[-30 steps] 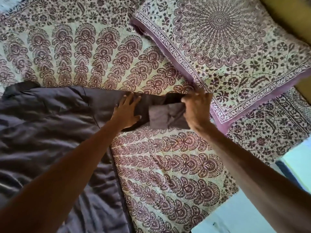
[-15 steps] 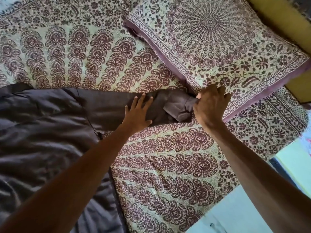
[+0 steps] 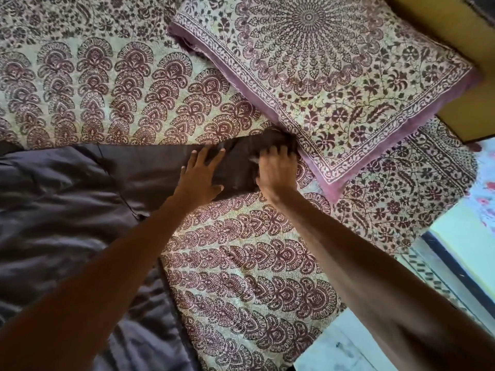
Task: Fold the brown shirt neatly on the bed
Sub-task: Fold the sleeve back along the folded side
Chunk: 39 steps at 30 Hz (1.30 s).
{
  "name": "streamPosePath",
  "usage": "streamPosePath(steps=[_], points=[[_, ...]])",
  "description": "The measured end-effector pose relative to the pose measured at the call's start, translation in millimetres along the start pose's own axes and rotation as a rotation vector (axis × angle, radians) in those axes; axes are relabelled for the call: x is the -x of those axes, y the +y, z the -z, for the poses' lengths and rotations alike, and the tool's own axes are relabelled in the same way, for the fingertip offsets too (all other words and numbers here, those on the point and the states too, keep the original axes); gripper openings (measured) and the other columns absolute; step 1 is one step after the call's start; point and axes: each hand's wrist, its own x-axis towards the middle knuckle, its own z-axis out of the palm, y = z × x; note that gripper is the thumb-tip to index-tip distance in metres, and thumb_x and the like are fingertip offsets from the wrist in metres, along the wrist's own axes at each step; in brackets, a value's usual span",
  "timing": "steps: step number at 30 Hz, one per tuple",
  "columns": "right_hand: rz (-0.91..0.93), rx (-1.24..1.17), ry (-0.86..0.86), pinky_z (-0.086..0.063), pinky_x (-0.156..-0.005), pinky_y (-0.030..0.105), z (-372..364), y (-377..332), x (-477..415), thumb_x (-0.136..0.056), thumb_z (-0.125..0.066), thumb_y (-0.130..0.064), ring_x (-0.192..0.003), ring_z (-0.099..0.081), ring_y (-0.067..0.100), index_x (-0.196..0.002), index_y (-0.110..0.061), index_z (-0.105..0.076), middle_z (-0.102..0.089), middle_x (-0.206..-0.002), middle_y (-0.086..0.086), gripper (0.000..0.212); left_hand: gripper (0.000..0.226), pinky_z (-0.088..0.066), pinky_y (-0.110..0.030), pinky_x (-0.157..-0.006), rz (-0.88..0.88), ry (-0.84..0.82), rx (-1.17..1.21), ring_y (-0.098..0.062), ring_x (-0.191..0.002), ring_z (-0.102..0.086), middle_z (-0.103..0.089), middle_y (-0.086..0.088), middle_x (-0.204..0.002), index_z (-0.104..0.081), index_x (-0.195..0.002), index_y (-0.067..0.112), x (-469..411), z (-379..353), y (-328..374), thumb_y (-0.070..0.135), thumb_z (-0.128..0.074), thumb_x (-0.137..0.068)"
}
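The shirt (image 3: 61, 199) is seen as plain dark brown with a slight greyish sheen, no print, with the sleeve (image 3: 166, 167) darker still. The bed sheet (image 3: 235, 263) is printed in maroon on a cream-yellow ground, with rows of scalloped, fan-like paisley motifs and a dense floral border at the right edge. The pillow (image 3: 334, 84) is done in the same cream and maroon, with a radial mandala at centre, vine-and-flower work around it and a mauve-pink band along the edge; a mustard-yellow surface (image 3: 455, 44) is seen at upper right.
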Motion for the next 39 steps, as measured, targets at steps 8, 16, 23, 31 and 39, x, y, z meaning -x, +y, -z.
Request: streamPosePath(steps=[8,16,23,31,39], points=[[-0.722,-0.835,0.456,-0.036,-0.044,0.017,34,69,17,-0.097,-0.045,-0.027,-0.052,-0.050,0.001,-0.102,-0.011,-0.055,-0.059,-0.077,-0.007,0.018,0.089,-0.020,-0.073,-0.104,-0.029,-0.014,-0.098,-0.040,-0.146,0.008,0.017,0.000,-0.160,-0.002,-0.151,0.042,1,1,20,0.044,-0.064,-0.086],[-1.103,-1.009,0.518,-0.052,-0.064,0.025,34,81,24,-0.089,-0.056,-0.003,-0.079,-0.054,0.011,-0.118,-0.005,-0.045,-0.048,-0.109,0.009,0.031,0.089,-0.020,-0.071,-0.107,-0.080,-0.017,-0.143,-0.034,-0.148,0.005,0.011,-0.001,-0.161,-0.013,-0.151,0.035,-7,3,26,0.048,-0.066,-0.081],[-0.310,-0.857,0.605,-0.050,-0.068,0.024,33,14,49,-0.087,-0.052,0.000,-0.082,-0.057,0.014,-0.100,-0.012,-0.060,-0.059,-0.095,0.003,0.019,0.073,-0.024,-0.065,-0.110,0.037,0.185,0.101,-0.036,-0.145,-0.018,-0.018,-0.007,-0.158,-0.014,-0.152,0.026,12,3,-8,0.043,-0.052,-0.092],[0.083,-0.424,-0.159,-0.035,-0.110,0.049,-26,-109,37,-0.097,-0.045,-0.034,-0.138,-0.035,0.030,-0.143,-0.018,-0.041,-0.041,-0.149,0.009,0.049,0.056,-0.024,-0.065,-0.109,0.407,0.221,0.159,-0.041,-0.143,-0.018,-0.016,-0.007,-0.160,-0.027,-0.150,0.021,42,21,-130,0.033,-0.044,-0.098],[-0.343,-0.300,-0.302,0.007,-0.104,0.074,-63,-103,7,-0.094,-0.015,-0.067,-0.148,0.014,0.027,-0.153,-0.037,0.002,0.013,-0.162,-0.009,0.068,0.060,-0.006,-0.069,-0.111,0.400,0.040,0.314,-0.034,-0.148,0.005,0.003,-0.002,-0.162,-0.014,-0.153,0.028,33,39,-169,0.042,-0.039,-0.099]])
